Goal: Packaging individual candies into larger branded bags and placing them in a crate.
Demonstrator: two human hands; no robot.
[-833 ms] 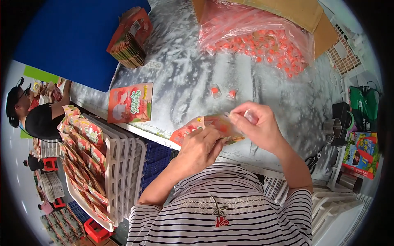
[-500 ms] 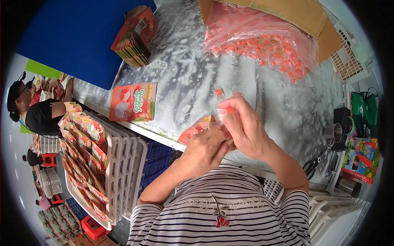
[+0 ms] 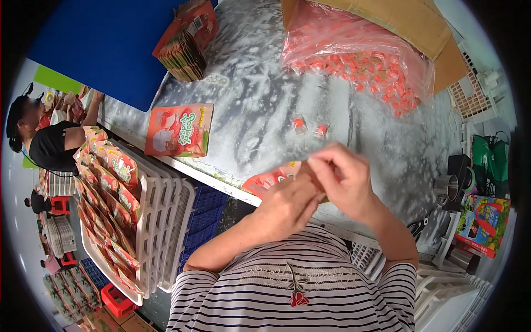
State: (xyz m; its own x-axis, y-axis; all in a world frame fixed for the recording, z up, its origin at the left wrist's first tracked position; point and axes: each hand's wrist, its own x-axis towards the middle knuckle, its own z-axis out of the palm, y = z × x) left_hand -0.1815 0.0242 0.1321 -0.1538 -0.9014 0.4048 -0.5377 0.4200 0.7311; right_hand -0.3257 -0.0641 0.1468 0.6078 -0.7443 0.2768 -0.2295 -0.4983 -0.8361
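My left hand [image 3: 285, 205] is closed round a red printed pouch [image 3: 268, 181], held low over the table's front edge. Part of the pouch shows beyond my knuckles; the rest is covered by my fingers. My right hand [image 3: 348, 177] is at the pouch's upper end, thumb and fingers pinched together, and what they grip is hidden. Two small red items in clear wrappers, a left one [image 3: 298, 124] and a right one [image 3: 321, 130], lie on the table just beyond my hands. Another red pouch [image 3: 180, 130] lies flat to the left.
A cardboard box [image 3: 451, 61] with a plastic bag of red wrapped pieces [image 3: 354, 66] is at the back right. A pouch stack [image 3: 182, 58] stands far left beside a blue panel [image 3: 99, 50]. Stacked white crates [image 3: 166, 221] hold filled pouches. A co-worker [image 3: 52, 138] is at left.
My right hand has come down to the pouch's upper end. The wrapped red piece seen at its fingers before is now out of sight. Both wrapped pieces on the table now show fully.
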